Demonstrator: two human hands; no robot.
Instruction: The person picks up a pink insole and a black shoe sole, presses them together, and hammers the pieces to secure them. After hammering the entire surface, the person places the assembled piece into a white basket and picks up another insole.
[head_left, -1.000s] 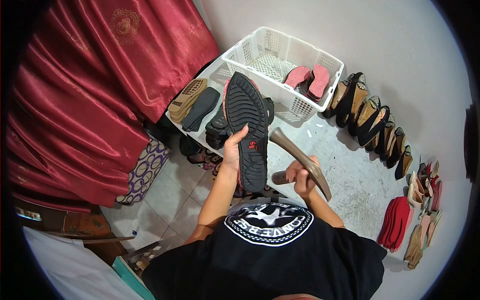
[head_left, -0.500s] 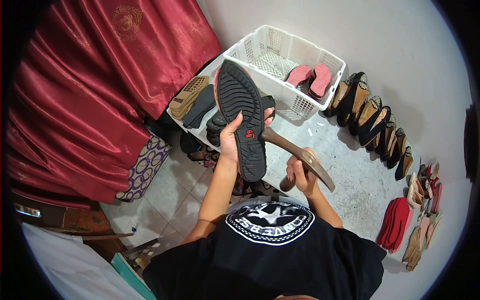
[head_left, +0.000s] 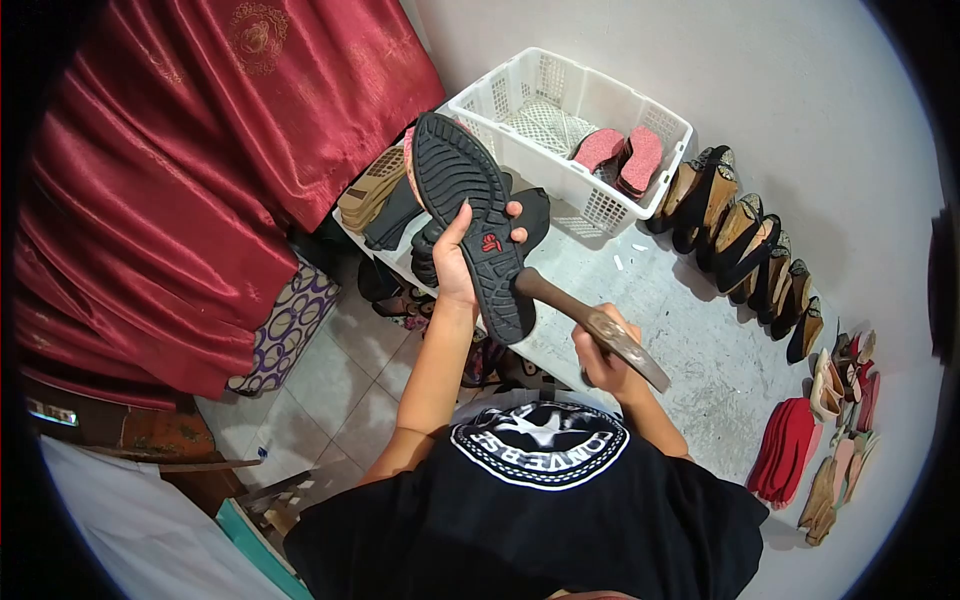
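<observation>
My left hand (head_left: 457, 270) grips a black-soled shoe (head_left: 458, 175) around its middle, thumb on the underside and fingertips over the far edge. The ridged sole with a red mark faces up at me, and a strip of pink shows along the left side of its front part. My right hand (head_left: 606, 352) is wrapped around a brown hammer (head_left: 600, 328), close below its long head. The rounded end of that head lies right at the edge of the heel part. The hammer's handle is mostly hidden by the hand.
Behind the shoe stands a white plastic basket (head_left: 570, 178) with pink insoles (head_left: 642, 158). Black-and-tan shoes (head_left: 742, 225) line the wall. Red sole pieces (head_left: 785, 455) lie at the table's right. Tan soles (head_left: 372, 190) are stacked at the left, beside a red curtain (head_left: 220, 200).
My left hand has tilted the shoe and shifted it slightly up and left. The hammer has turned a little in my right hand, its end still at the heel part's edge.
</observation>
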